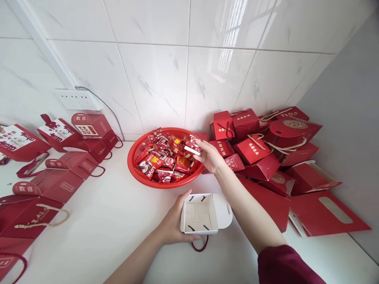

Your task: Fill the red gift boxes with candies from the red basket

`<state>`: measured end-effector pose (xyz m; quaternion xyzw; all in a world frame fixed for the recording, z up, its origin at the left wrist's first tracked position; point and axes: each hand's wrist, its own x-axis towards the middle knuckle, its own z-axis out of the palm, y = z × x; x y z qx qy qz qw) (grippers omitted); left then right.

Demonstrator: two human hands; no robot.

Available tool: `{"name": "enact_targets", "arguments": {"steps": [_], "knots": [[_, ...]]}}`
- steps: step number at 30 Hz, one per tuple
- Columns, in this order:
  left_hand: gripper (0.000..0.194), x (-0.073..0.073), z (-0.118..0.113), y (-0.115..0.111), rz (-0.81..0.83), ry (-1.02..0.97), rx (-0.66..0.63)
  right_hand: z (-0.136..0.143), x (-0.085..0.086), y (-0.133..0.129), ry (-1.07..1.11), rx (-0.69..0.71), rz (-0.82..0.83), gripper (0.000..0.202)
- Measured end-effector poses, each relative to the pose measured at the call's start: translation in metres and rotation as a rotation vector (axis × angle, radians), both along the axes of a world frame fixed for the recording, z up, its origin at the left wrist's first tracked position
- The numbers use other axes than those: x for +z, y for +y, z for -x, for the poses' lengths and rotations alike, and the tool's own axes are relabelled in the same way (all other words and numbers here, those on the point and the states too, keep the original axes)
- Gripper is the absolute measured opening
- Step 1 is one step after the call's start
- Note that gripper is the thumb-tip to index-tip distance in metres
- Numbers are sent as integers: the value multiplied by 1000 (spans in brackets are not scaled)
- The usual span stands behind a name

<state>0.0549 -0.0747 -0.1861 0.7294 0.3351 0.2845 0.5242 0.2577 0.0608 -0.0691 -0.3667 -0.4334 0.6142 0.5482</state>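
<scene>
Our left hand (174,224) grasps the white-lined box (197,215), apparently steadying its upturned opening; beyond it, our right hand (211,156) pinches wrapped packets (192,150).

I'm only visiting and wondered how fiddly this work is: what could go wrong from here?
The right hand pinches small red-and-white items by the basket's edge, so one might slip. Only the left hand grips the open box, which could tip if that hold loosens. The heaped boxes lie unevenly near the right forearm; a nudge might topple some.
</scene>
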Motion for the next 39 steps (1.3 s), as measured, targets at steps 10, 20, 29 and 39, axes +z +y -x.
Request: {"name": "enact_targets", "arguments": {"steps": [10, 20, 29, 39], "knots": [[125, 5, -3, -1, -14, -30, -9, -8, 9, -52, -23, 154, -47, 58], [121, 2, -6, 1, -27, -107, -21, -24, 4, -69, -428, 488, -73, 36], [125, 5, -3, -1, -27, -5, 8, -7, 18, -12, -836, 150, -308, 47], [129, 3, -2, 0, -62, 2, 8, 8, 1, 60, -1441, 242, -116, 29]]}}
